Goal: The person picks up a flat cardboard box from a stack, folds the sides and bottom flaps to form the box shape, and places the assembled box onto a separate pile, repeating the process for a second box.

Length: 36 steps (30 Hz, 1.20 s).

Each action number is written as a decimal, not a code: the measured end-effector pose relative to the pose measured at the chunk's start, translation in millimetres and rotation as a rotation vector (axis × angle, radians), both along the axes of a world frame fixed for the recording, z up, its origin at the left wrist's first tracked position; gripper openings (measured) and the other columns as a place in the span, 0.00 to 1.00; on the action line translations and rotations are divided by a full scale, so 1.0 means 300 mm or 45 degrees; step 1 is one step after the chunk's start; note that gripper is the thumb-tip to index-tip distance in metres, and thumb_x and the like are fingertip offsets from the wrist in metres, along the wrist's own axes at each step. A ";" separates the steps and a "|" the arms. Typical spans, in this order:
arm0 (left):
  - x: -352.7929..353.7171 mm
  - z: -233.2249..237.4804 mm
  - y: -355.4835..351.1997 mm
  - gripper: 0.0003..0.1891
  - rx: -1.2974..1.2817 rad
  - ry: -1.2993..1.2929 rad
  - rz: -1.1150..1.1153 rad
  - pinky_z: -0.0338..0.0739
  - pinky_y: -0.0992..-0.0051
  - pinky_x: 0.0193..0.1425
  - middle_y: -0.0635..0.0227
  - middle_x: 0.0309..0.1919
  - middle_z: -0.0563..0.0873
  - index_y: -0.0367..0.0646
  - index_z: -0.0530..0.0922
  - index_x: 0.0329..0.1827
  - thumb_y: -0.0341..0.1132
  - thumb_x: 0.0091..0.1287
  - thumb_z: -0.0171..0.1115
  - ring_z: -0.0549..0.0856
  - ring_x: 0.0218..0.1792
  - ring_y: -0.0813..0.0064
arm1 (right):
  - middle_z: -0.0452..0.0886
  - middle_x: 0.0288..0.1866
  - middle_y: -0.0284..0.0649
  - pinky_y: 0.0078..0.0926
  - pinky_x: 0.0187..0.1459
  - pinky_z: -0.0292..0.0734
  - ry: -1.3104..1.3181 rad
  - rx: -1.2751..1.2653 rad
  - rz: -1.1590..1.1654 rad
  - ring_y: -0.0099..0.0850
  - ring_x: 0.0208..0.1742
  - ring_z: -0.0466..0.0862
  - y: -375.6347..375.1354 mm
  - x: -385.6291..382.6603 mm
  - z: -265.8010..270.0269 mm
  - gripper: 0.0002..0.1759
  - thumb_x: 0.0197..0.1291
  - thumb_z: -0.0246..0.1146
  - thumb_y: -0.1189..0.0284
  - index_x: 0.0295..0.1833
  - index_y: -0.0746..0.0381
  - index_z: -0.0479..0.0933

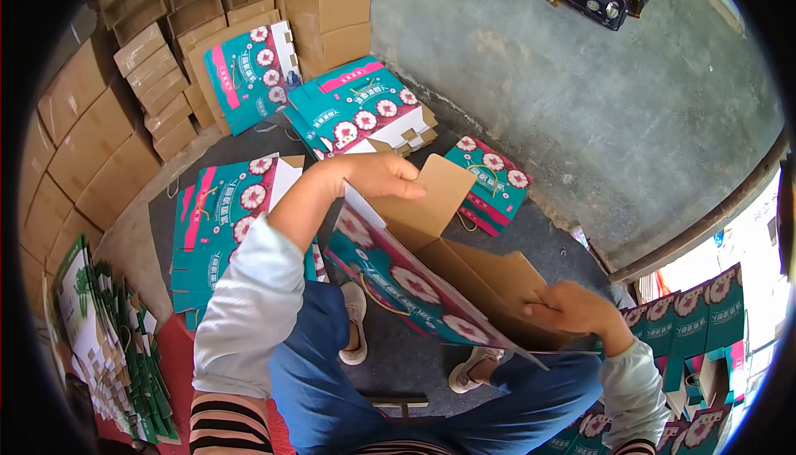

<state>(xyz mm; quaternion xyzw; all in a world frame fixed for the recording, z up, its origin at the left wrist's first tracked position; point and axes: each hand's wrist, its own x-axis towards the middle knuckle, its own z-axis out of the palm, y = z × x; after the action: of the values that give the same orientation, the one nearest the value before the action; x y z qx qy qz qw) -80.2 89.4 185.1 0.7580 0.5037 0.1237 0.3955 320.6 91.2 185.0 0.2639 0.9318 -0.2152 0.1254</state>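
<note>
An open gift box (402,277) of teal and magenta printed cardboard, with round white flower-like pictures, is tilted above my lap. Its brown inside and a raised brown flap (448,194) face up, and a yellow cord handle hangs on the printed side. My left hand (383,176) is closed at the far end of the box, fingers curled against the raised flap. At the near right end my right hand (576,310) grips the box, its fingertips inside against the brown wall.
Flat printed boxes lie in a left stack (215,215), a back stack (356,107) and a small pile (489,177). Brown cartons (99,148) line the left wall. Green-white folded packaging (108,339) stands lower left; more teal boxes (696,314) stand right. A concrete wall (580,99) rises ahead.
</note>
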 end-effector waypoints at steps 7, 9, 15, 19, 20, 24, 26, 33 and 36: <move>-0.156 -0.235 -0.063 0.12 0.495 -1.411 1.615 0.74 0.79 0.40 0.71 0.37 0.82 0.44 0.78 0.47 0.38 0.65 0.57 0.79 0.35 0.79 | 0.80 0.29 0.52 0.38 0.36 0.74 0.292 -0.304 -0.407 0.45 0.32 0.81 0.033 -0.061 -0.189 0.20 0.68 0.54 0.58 0.41 0.65 0.78; -0.058 -0.248 -0.177 0.17 0.410 -0.999 1.548 0.76 0.75 0.42 0.65 0.39 0.83 0.39 0.77 0.48 0.43 0.64 0.60 0.82 0.36 0.74 | 0.81 0.30 0.50 0.35 0.37 0.75 0.396 -0.389 -0.544 0.40 0.33 0.83 0.029 -0.050 -0.284 0.20 0.67 0.55 0.58 0.43 0.66 0.79; 0.373 -0.450 -0.245 0.56 0.285 -0.210 0.976 0.57 0.59 0.74 0.32 0.69 0.57 0.20 0.49 0.70 0.59 0.56 0.66 0.57 0.72 0.43 | 0.82 0.32 0.38 0.28 0.36 0.75 0.234 -0.601 -0.821 0.27 0.32 0.80 0.077 -0.133 -0.471 0.21 0.65 0.57 0.57 0.45 0.66 0.80; 0.400 -0.498 -0.135 0.53 0.060 -0.326 0.953 0.59 0.63 0.73 0.33 0.67 0.61 0.21 0.50 0.70 0.56 0.56 0.64 0.63 0.70 0.47 | 0.81 0.26 0.40 0.30 0.34 0.76 0.267 -0.590 -0.801 0.31 0.28 0.81 0.072 -0.178 -0.456 0.20 0.62 0.58 0.59 0.38 0.68 0.80; 0.395 -0.501 -0.102 0.53 0.068 -0.304 0.938 0.60 0.64 0.72 0.32 0.67 0.62 0.20 0.50 0.70 0.55 0.56 0.65 0.64 0.70 0.47 | 0.81 0.26 0.39 0.30 0.34 0.76 0.288 -0.631 -0.805 0.30 0.27 0.81 0.065 -0.187 -0.444 0.20 0.62 0.58 0.59 0.37 0.68 0.80; 0.441 -0.477 -0.037 0.51 -0.048 -0.329 1.010 0.60 0.66 0.72 0.33 0.67 0.62 0.21 0.52 0.70 0.52 0.55 0.66 0.65 0.70 0.49 | 0.80 0.28 0.37 0.26 0.34 0.77 0.181 -0.664 -0.709 0.27 0.30 0.80 0.086 -0.193 -0.425 0.20 0.62 0.58 0.59 0.40 0.67 0.80; 0.474 -0.458 -0.035 0.48 -0.054 -0.202 1.026 0.63 0.63 0.70 0.35 0.65 0.66 0.24 0.52 0.71 0.48 0.56 0.64 0.68 0.67 0.48 | 0.80 0.31 0.35 0.24 0.35 0.78 0.116 -0.730 -0.696 0.25 0.34 0.80 0.086 -0.192 -0.394 0.20 0.63 0.58 0.58 0.44 0.66 0.80; 0.472 -0.526 -0.007 0.43 0.039 -0.121 0.957 0.73 0.55 0.60 0.34 0.59 0.71 0.31 0.46 0.73 0.31 0.52 0.54 0.77 0.57 0.40 | 0.78 0.30 0.36 0.23 0.31 0.77 0.345 -0.779 -0.713 0.26 0.29 0.79 0.107 -0.169 -0.451 0.18 0.63 0.59 0.60 0.41 0.66 0.80; 0.474 -0.487 -0.077 0.43 0.103 -0.015 0.887 0.74 0.56 0.59 0.34 0.61 0.69 0.31 0.45 0.73 0.30 0.53 0.53 0.77 0.55 0.41 | 0.79 0.28 0.38 0.24 0.27 0.77 0.330 -0.647 -0.774 0.27 0.25 0.79 0.113 -0.140 -0.438 0.18 0.62 0.59 0.61 0.39 0.68 0.79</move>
<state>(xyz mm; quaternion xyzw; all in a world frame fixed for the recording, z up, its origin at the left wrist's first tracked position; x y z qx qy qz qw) 61.9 66.4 38.9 0.5548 0.7246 0.2755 0.3022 278.6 124.9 53.6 0.4583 0.7368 -0.4971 -0.0010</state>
